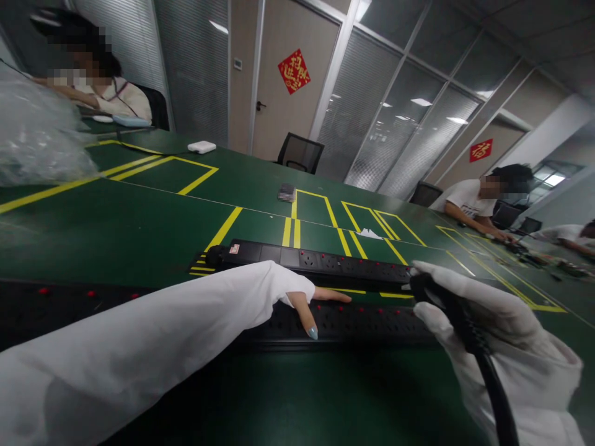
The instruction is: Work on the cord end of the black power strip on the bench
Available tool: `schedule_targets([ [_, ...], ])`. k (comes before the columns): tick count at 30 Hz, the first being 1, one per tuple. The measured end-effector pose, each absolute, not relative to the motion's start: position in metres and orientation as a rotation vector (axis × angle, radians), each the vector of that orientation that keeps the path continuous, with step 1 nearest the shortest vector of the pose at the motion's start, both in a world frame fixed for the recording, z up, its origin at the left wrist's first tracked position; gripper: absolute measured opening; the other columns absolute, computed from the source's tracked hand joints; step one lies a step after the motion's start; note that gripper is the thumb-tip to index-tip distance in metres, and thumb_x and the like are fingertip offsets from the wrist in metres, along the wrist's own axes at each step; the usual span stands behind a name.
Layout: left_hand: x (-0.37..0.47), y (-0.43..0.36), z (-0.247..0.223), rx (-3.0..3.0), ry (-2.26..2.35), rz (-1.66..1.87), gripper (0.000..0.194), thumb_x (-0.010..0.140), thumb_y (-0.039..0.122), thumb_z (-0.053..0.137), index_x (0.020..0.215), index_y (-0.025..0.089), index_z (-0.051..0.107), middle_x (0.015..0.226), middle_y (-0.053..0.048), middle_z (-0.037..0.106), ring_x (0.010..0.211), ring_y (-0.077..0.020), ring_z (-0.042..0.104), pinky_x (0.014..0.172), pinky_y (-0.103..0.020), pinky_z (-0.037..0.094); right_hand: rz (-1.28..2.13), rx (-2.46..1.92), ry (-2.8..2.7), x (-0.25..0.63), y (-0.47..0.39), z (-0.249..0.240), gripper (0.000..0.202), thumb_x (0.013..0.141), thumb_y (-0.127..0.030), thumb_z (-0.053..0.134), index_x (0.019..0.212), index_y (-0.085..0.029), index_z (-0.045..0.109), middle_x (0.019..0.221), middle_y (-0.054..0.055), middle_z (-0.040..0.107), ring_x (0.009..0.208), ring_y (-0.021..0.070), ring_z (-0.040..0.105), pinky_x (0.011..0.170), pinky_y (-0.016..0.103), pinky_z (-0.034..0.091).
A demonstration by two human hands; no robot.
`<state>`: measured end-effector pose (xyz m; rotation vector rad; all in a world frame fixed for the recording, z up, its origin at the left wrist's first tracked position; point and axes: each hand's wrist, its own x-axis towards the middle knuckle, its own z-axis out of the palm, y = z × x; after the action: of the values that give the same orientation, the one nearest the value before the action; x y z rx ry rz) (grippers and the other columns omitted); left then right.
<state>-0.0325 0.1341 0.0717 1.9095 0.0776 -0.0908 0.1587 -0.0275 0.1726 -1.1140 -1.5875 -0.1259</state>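
Observation:
A long black power strip (372, 323) with red dots and sockets lies across the table in front of me. My left hand (307, 310), coming out of a white sleeve, lies across it, thumb at its near side and one finger stretched along its far side; the other fingers are hidden. Behind it lies a second black power strip (320, 260), with a small label at its left end. In a white glove, my right hand (493, 328) grips a black plug (432, 294) with a thick cable (495, 390). Metal prongs point left, near the strips' right ends.
The green table (153, 241) carries yellow tape lines. A clear plastic bag (37, 130) sits at left, a white box (201, 147) and a small dark object (287, 192) farther back. A crumpled white scrap (370, 233) lies beyond the strips. Other people sit at far left and right.

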Motion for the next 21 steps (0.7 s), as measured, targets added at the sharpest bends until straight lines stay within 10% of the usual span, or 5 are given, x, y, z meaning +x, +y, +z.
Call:
schedule_targets([
  [14, -0.027, 0.134, 0.063, 1.864, 0.014, 0.017, 0.100, 0.058, 0.035, 0.076, 0.142, 0.014, 0.025, 0.146, -0.002, 0.030, 0.135, -0.0202, 0.024, 0.107, -0.024, 0.018, -0.010, -1.202, -1.929, 0.163, -0.012, 0.071, 0.036, 0.078, -0.017, 0.065, 0.111, -0.026, 0.059, 0.105, 0.003, 0.067, 0.102, 0.0222, 0.062, 0.092, 0.043, 0.052],
  [21, -0.029, 0.133, 0.062, 1.883, 0.050, 0.027, 0.103, 0.057, 0.038, 0.077, 0.142, 0.013, 0.024, 0.148, -0.003, 0.025, 0.137, -0.0217, 0.016, 0.109, -0.026, 0.010, -0.130, -1.152, -1.927, 0.169, -0.003, 0.105, 0.034, 0.076, -0.018, 0.065, 0.109, -0.023, 0.060, 0.102, 0.002, 0.068, 0.110, 0.0231, 0.058, 0.103, 0.050, 0.041],
])
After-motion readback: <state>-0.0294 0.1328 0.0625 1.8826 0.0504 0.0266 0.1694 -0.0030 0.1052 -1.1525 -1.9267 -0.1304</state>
